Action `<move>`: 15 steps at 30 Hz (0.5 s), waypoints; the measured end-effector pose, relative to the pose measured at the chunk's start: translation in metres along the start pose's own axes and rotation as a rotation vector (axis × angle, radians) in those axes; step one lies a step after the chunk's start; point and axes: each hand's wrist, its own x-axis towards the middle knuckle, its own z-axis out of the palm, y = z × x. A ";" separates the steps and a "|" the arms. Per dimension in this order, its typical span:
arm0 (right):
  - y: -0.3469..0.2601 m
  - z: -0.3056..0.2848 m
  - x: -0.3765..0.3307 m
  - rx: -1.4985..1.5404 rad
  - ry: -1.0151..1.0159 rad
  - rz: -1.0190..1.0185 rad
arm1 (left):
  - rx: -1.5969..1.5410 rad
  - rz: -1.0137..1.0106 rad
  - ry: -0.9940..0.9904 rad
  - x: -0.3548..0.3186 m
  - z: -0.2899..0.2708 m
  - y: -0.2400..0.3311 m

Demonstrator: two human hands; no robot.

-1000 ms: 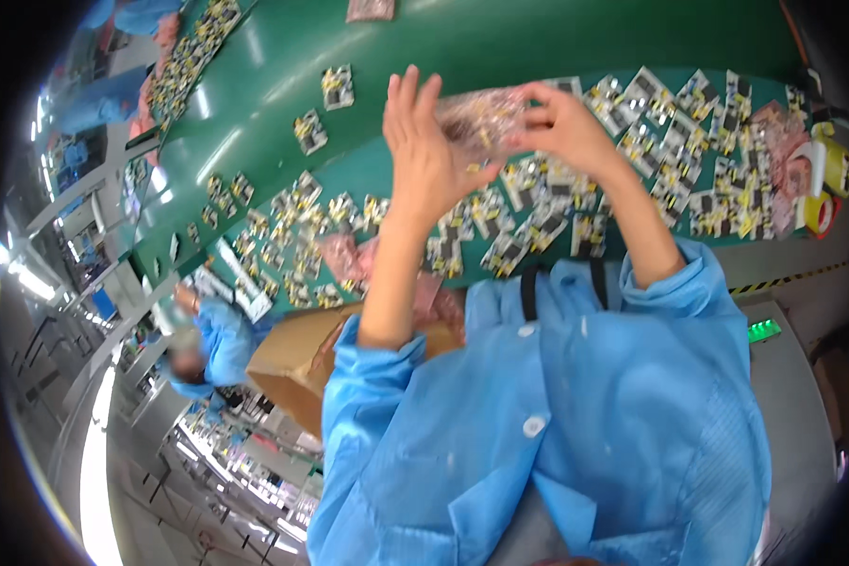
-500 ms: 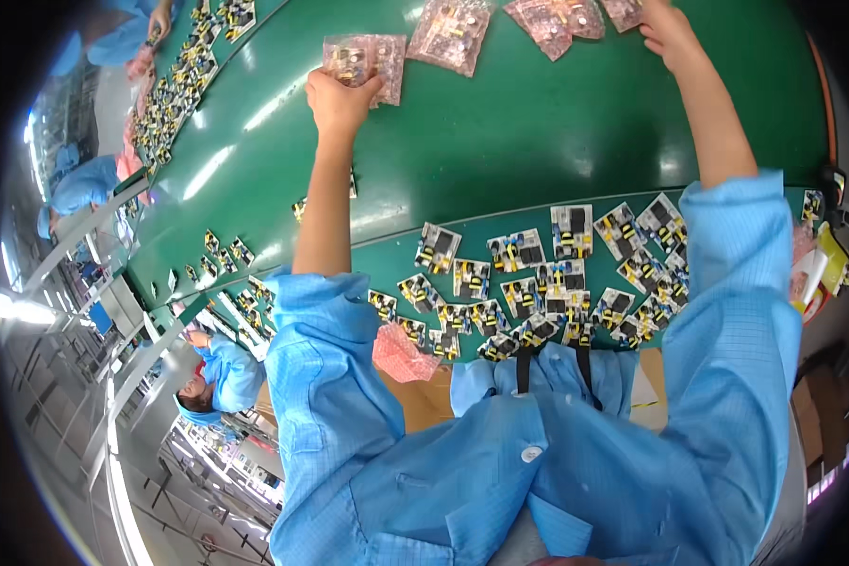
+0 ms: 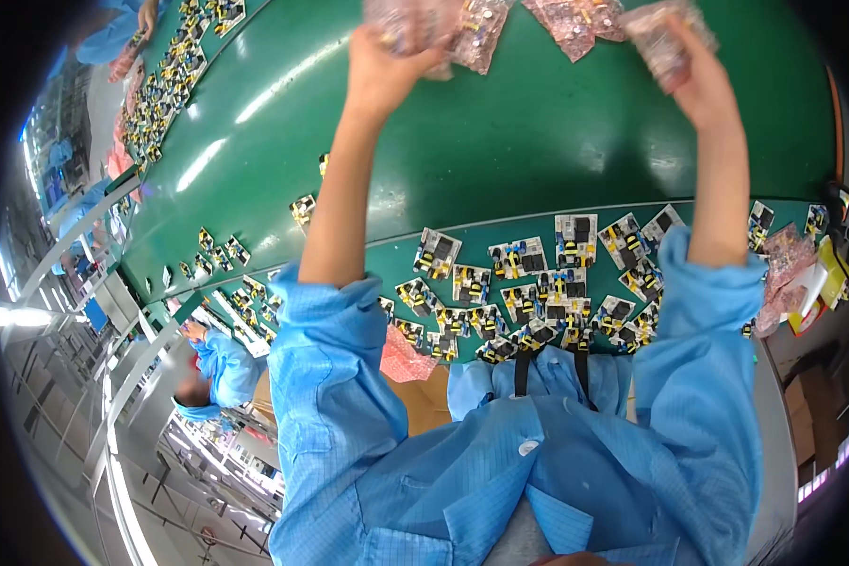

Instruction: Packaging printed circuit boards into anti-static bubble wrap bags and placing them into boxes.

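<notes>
Glossy green belt [image 3: 538, 141]; hands [image 3: 387, 71] [image 3: 693, 71] grip crinkly pink bags [image 3: 415, 24].

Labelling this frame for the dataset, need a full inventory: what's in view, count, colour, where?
Pink bagged parts: about four, translucent pink, far edge of belt at top.
Conveyor belt: one, green, curving across the middle.
Circuit boards: many, white with yellow and black parts, near ledge by the body.
More circuit boards: many, upper left along the belt.
Pink bags: a few, right edge.
Cardboard box: one, brown, below ledge.
Co-worker: one, blue coat, lower left.
Left hand: grip on a pink bag.
Right hand: grip on a pink bag.
</notes>
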 end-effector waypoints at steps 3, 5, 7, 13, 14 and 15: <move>0.042 0.019 -0.007 -0.053 0.101 0.015 | 0.444 0.201 0.392 0.022 0.055 0.014; 0.047 0.066 0.007 -0.226 0.162 -0.034 | 0.602 0.246 0.490 0.039 0.065 -0.007; 0.050 0.086 0.038 -0.772 0.380 -0.324 | 0.713 0.268 0.509 0.056 0.080 -0.017; 0.030 0.151 0.009 -0.876 0.200 -0.499 | 0.034 -0.082 0.199 0.059 0.056 -0.010; 0.024 0.147 0.006 -0.747 -0.021 -0.382 | 0.036 -0.090 0.211 0.056 0.051 -0.005; 0.029 0.121 0.018 -0.304 -0.355 -0.151 | 0.015 -0.090 0.125 0.059 0.057 0.009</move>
